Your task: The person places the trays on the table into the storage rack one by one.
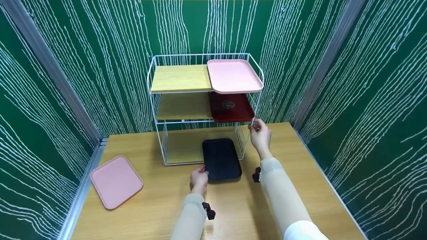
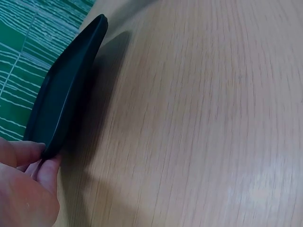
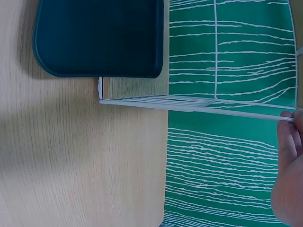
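Left hand [image 1: 199, 180] pinches a black rectangular tray [image 1: 223, 161], lower centre of the head view.
Right hand [image 1: 261, 135], right of centre, grips a white wire rack [image 3: 236, 114]; mid-frame, a dark-red rectangular tray [image 1: 238, 111] bears a round emblem [image 1: 228, 104], too small to read.

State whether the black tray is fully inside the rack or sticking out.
Sticking out: the black tray reaches over the bottom shelf, but its near end, held by the left hand, juts past the shelf's front edge.
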The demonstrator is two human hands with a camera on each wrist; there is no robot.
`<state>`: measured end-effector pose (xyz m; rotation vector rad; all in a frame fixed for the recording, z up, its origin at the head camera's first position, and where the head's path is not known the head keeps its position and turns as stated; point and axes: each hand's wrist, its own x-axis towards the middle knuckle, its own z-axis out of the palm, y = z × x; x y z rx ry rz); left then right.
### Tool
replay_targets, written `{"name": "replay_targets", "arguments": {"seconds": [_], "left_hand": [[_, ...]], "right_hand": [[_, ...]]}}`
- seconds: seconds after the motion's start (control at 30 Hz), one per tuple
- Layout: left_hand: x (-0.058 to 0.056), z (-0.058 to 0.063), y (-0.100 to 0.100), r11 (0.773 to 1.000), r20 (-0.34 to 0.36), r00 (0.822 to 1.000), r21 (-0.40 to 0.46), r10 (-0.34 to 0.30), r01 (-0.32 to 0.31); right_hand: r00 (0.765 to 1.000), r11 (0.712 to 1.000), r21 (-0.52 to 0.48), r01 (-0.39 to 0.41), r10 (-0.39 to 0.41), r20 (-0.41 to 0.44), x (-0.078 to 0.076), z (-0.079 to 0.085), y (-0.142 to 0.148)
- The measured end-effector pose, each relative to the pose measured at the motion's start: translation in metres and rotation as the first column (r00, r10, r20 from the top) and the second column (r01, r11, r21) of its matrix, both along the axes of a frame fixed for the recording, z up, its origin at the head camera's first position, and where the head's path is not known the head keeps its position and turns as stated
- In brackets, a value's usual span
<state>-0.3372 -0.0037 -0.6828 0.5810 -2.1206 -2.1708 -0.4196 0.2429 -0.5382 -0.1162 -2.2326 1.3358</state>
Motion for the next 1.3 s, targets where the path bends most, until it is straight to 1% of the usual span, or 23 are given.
{"name": "replay_targets", "arguments": {"seconds": [0.13, 0.2, 0.3, 0.4, 0.5, 0.77, 0.9, 0.97, 1.03, 1.07, 1.13, 1.17, 1.23, 1.3], "left_hand": [[0.000, 0.000, 0.003, 1.000, 0.003, 1.000, -0.008, -0.011, 0.011], [0.000, 0.001, 0.005, 1.000, -0.010, 1.000, -0.008, -0.024, 0.024], [-0.001, 0.001, 0.005, 0.998, -0.036, 0.998, 0.020, -0.055, 0.055], [-0.003, 0.001, 0.006, 0.994, -0.066, 0.993, 0.047, -0.099, 0.102], [-0.004, 0.001, 0.006, 0.989, -0.080, 0.988, 0.049, -0.135, 0.139], [-0.007, 0.002, 0.012, 0.976, -0.099, 0.976, 0.083, -0.193, 0.201], [-0.008, 0.000, 0.011, 0.971, -0.110, 0.971, 0.092, -0.210, 0.220], [-0.006, 0.000, 0.008, 0.968, -0.120, 0.966, 0.080, -0.227, 0.238], [-0.005, -0.001, 0.006, 0.964, -0.143, 0.957, 0.041, -0.253, 0.261], [-0.005, -0.001, 0.005, 0.963, -0.151, 0.952, 0.003, -0.265, 0.269], [-0.004, -0.003, 0.003, 0.954, -0.160, 0.944, -0.131, -0.287, 0.268], [-0.003, -0.004, 0.003, 0.944, -0.166, 0.941, -0.204, -0.295, 0.260], [0.000, -0.007, 0.003, 0.907, -0.167, 0.940, -0.358, -0.297, 0.223], [0.003, -0.009, 0.004, 0.858, -0.172, 0.942, -0.483, -0.289, 0.175]], "right_hand": [[1.000, 1.000, 0.001, 0.000, 0.000, 0.004, 0.000, 0.000, 0.000], [1.000, 1.000, -0.001, 0.000, 0.000, 0.004, 0.000, 0.000, -0.001], [1.000, 1.000, 0.006, 0.005, -0.005, -0.001, 0.000, 0.001, -0.001], [1.000, 0.999, 0.034, 0.018, -0.018, -0.007, -0.001, 0.000, 0.000], [1.000, 0.998, 0.053, 0.026, -0.026, -0.007, -0.001, 0.000, 0.001], [1.000, 0.999, 0.037, 0.011, -0.011, 0.000, 0.000, 0.000, 0.001], [1.000, 0.999, 0.037, 0.014, -0.014, -0.011, 0.000, 0.000, 0.001], [1.000, 0.999, 0.032, 0.012, -0.012, -0.014, 0.001, 0.000, 0.001], [1.000, 0.999, 0.032, 0.009, -0.009, -0.012, 0.001, 0.000, 0.001], [1.000, 0.999, 0.032, 0.008, -0.007, -0.011, 0.001, 0.000, 0.001], [1.000, 1.000, 0.028, 0.006, -0.006, -0.009, 0.001, 0.000, 0.000], [1.000, 1.000, 0.029, 0.007, -0.006, -0.007, 0.001, 0.000, 0.000], [1.000, 1.000, 0.028, 0.007, -0.006, -0.008, 0.000, 0.000, 0.000], [1.000, 1.000, 0.031, 0.006, -0.005, -0.011, 0.000, -0.001, 0.000]]}}
